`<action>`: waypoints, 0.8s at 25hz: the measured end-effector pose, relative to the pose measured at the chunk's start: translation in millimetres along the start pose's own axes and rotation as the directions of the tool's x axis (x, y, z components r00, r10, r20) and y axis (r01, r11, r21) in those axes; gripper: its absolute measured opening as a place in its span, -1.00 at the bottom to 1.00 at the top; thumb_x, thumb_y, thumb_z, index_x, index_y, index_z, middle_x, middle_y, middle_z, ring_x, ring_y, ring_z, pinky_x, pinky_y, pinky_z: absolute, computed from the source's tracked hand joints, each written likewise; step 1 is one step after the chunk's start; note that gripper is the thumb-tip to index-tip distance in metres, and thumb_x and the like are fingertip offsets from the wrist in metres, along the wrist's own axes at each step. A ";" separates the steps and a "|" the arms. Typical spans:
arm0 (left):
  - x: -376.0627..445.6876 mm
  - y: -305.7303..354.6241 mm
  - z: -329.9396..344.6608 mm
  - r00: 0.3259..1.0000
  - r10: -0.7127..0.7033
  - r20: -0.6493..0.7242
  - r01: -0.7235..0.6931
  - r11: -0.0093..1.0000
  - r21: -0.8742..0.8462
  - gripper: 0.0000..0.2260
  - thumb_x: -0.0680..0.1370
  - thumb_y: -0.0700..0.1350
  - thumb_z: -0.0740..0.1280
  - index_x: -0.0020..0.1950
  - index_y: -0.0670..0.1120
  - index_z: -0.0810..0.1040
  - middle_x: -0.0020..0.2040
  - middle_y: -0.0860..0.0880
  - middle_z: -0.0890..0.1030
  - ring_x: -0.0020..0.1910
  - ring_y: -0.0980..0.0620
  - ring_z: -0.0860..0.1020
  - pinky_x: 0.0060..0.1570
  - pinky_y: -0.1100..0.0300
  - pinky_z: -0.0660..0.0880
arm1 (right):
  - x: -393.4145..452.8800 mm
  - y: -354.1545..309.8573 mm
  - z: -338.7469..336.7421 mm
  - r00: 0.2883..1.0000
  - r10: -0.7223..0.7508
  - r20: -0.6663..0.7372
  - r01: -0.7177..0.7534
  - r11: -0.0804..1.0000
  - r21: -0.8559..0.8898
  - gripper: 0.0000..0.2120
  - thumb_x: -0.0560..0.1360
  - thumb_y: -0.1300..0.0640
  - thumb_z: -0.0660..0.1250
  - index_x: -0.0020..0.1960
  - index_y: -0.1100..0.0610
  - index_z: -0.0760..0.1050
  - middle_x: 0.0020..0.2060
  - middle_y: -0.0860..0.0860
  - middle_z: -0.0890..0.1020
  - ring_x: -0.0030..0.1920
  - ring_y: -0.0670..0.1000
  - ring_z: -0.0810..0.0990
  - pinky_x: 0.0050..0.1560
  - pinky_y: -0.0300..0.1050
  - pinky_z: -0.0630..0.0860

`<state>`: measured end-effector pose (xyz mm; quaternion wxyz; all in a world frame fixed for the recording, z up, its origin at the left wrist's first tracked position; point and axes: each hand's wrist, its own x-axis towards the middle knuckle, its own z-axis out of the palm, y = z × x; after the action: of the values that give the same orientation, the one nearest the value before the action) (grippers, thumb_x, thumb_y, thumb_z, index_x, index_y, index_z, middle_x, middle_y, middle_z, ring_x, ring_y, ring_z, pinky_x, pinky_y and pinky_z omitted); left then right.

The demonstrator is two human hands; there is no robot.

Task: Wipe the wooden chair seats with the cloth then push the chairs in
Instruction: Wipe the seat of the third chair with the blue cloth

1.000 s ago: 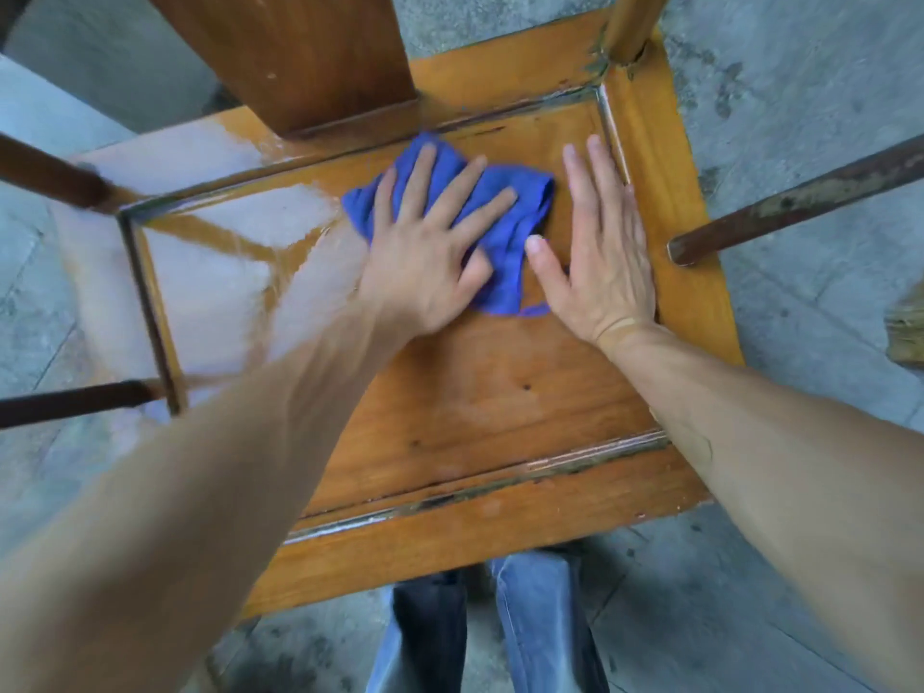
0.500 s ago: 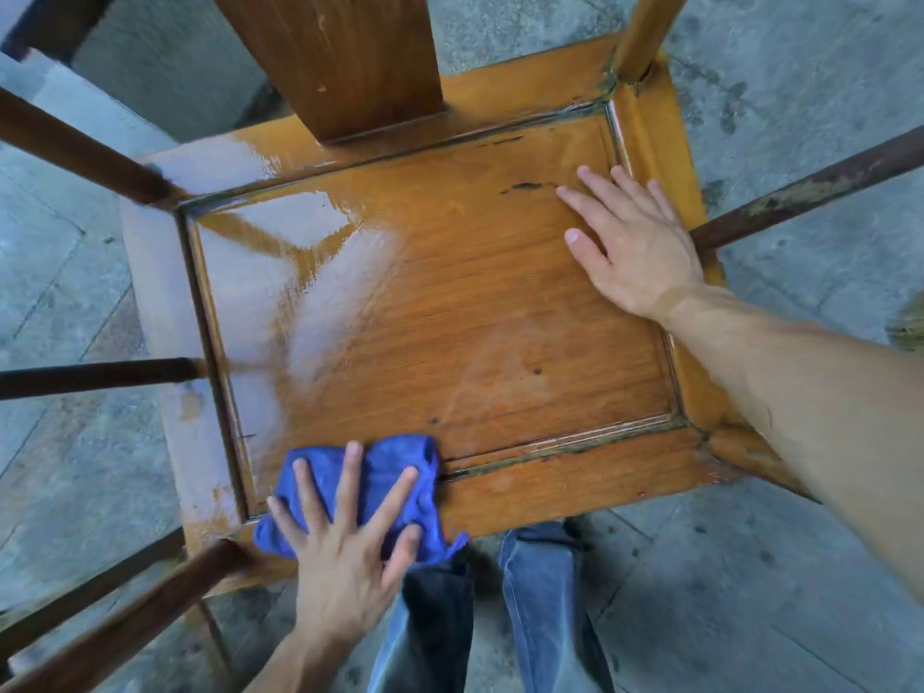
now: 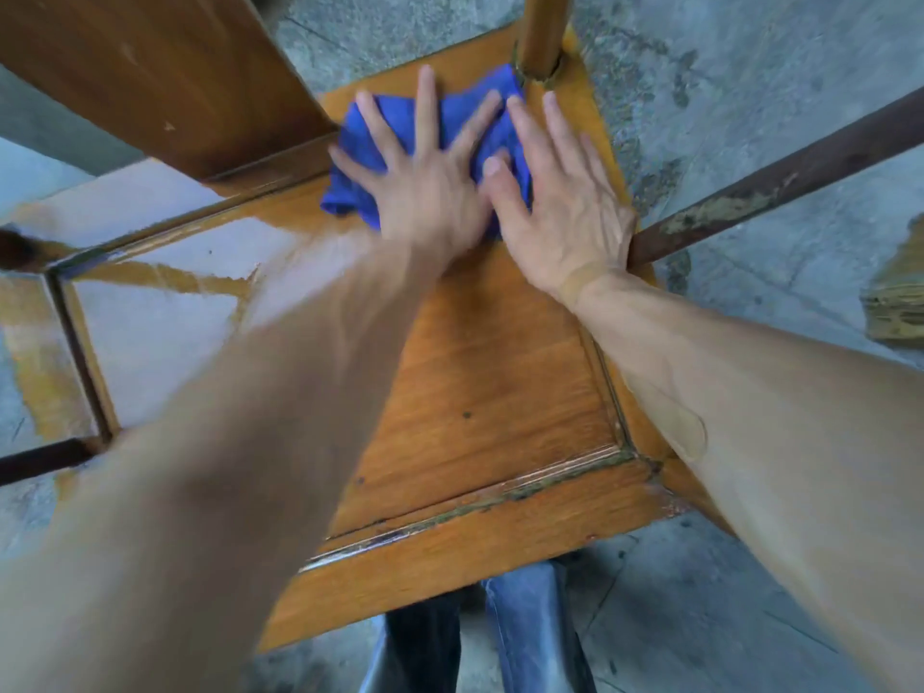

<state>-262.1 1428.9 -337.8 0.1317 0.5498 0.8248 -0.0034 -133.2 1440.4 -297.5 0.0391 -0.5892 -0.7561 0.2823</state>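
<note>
Cloth point(image 3: 450, 117), blue and bunched, at the far right corner of the wooden chair seat point(image 3: 475, 392), tucked between the foot of the backrest point(image 3: 150, 77) and the round corner post point(image 3: 542, 32). Pinned there under the left hand point(image 3: 430, 192), laid flat with fingers splayed wide; grip apart, pressing rather than clutching. Blurred along hand and forearm, so likely mid-stroke. Right hand point(image 3: 560, 207) just beside it, also flat with grip apart, thumb and first fingers touching the cloth's right edge, heel near the right rim of the seat beside a dark rail point(image 3: 775, 177); seems to steady the chair. Pale sheen across the left part of the seat; damp or only glare, cannot tell. Grime visible in the groove along the near edge of the panel. Only this one chair in view, standing on a concrete floor point(image 3: 750, 67), with jeans point(image 3: 525, 632) showing just below the near edge. Step in hand, by the look of it: wiping the seat, working the far corner. Task probably in its first half, with no chair pushed in so far as can be seen. Next move calls for drawing the cloth out of the corner toward the near edge with even downward pressure, keeping it flat under the palm so it does not roll up, and clearing the post and backrest foot without snagging.
</note>
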 end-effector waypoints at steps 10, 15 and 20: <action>-117.4 45.6 30.5 0.971 0.233 0.059 -0.232 0.972 -0.020 -0.42 0.57 0.29 0.06 0.59 0.21 0.14 0.67 -0.09 0.02 0.56 -0.48 -0.16 0.37 -0.58 -0.16 | 28.3 -24.1 -30.9 0.949 0.020 0.314 0.031 0.987 -0.155 -0.46 0.59 -0.39 -0.14 0.56 -0.38 -0.01 0.63 -0.17 -0.04 0.61 0.25 0.05 0.55 0.18 -0.02; -249.6 -14.1 54.9 0.748 0.661 0.069 -0.663 0.748 0.019 -0.46 0.57 0.26 0.20 0.56 0.27 0.24 0.65 -0.02 0.12 0.60 -0.39 -0.01 0.43 -0.52 -0.10 | 8.8 -31.8 -7.6 0.897 0.107 0.428 0.081 0.914 -0.398 -0.37 0.53 -0.48 -0.09 0.56 -0.37 -0.04 0.62 -0.19 -0.17 0.56 0.43 -0.19 0.53 0.37 0.00; -315.8 -179.5 45.2 0.948 0.318 0.022 -0.319 0.942 0.108 -0.43 0.54 0.33 0.20 0.55 0.36 0.18 0.64 0.00 0.15 0.60 -0.39 0.02 0.41 -0.54 0.02 | -22.7 -29.3 15.4 0.919 0.110 0.379 0.055 0.916 -0.398 -0.31 0.54 -0.45 -0.01 0.57 -0.34 -0.19 0.60 -0.13 -0.31 0.59 0.27 -0.31 0.46 0.54 -0.13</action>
<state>-301.4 1065.1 -336.7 0.1018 0.6824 0.7233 -0.0286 -157.9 1409.5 -290.3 -0.2393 -0.5263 -0.7815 0.2344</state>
